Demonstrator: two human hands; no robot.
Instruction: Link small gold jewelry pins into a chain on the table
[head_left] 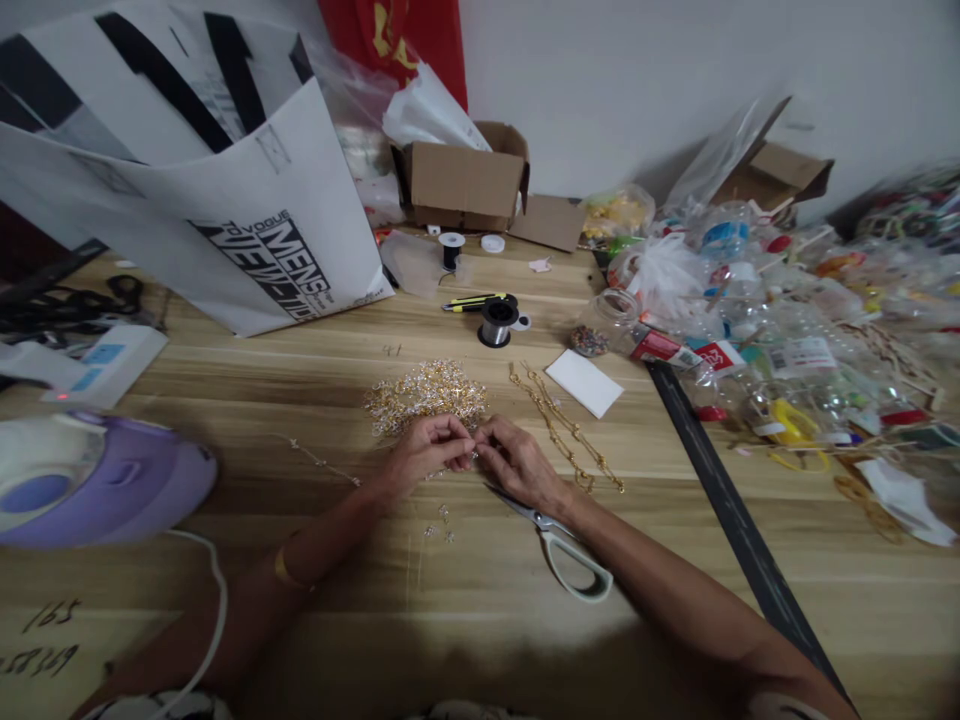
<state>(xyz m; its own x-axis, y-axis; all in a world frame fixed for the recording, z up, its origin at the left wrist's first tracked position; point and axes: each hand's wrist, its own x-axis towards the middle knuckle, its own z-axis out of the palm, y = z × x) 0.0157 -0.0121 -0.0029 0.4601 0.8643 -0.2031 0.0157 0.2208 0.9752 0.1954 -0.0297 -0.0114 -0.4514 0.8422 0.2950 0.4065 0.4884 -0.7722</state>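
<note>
My left hand [427,452] and my right hand [516,462] meet at the middle of the wooden table [480,600], fingers pinched together on a small beaded piece that I can barely make out. Just beyond them lies a pile of gold and crystal bead pieces [427,396]. Two gold chains [564,428] run diagonally to the right of my right hand. White-handled scissors [561,545] lie under my right wrist. A few loose beads [442,522] sit below my left hand. A gold bangle circles my left wrist.
A spool of clear wire [496,322] and a yellow-black cutter [474,301] lie farther back, with a white card [583,382] and bead jar [600,325]. A printed bag [225,190], cardboard box [465,180], purple appliance [90,480], black ruler [735,520] and plastic clutter [795,330] surround.
</note>
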